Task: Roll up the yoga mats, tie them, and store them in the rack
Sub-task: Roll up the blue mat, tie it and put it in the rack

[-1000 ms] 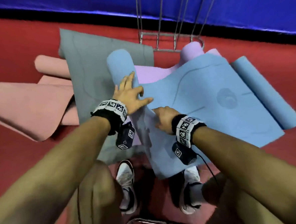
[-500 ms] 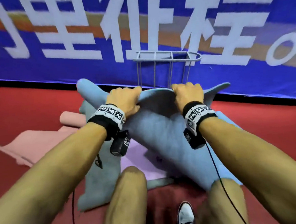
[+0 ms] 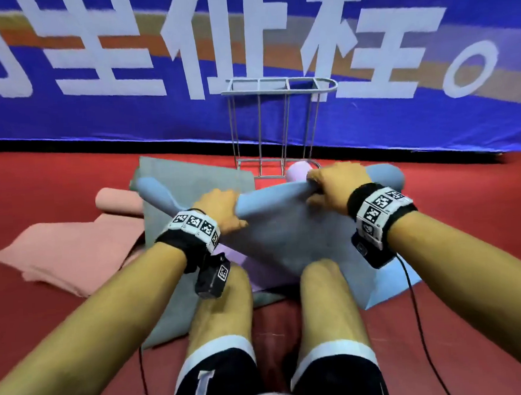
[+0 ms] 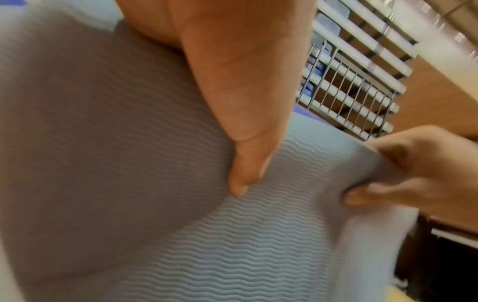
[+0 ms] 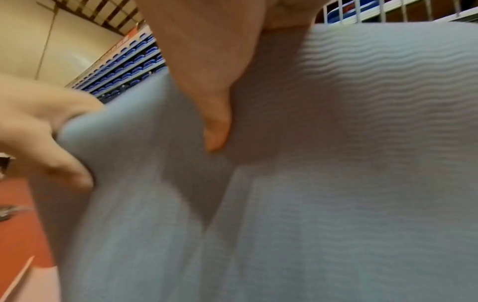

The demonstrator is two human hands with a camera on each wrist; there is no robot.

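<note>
Both hands on the blue mat (image 3: 286,235) now, lifted over the person's knees. The left hand (image 3: 223,210) curls over its rolled top edge at nine o'clock, thumb pressed into the ribbed underside. The right hand (image 3: 335,189) grips the same edge at three o'clock, fingers wrapped round it. Beneath lie a grey mat (image 3: 191,183) and a purple mat (image 3: 235,257), with a pink mat (image 3: 73,251) out at nine on the red floor (image 3: 38,180). At twelve o'clock, just beyond the mats, stands the wire rack (image 3: 281,110).
</note>
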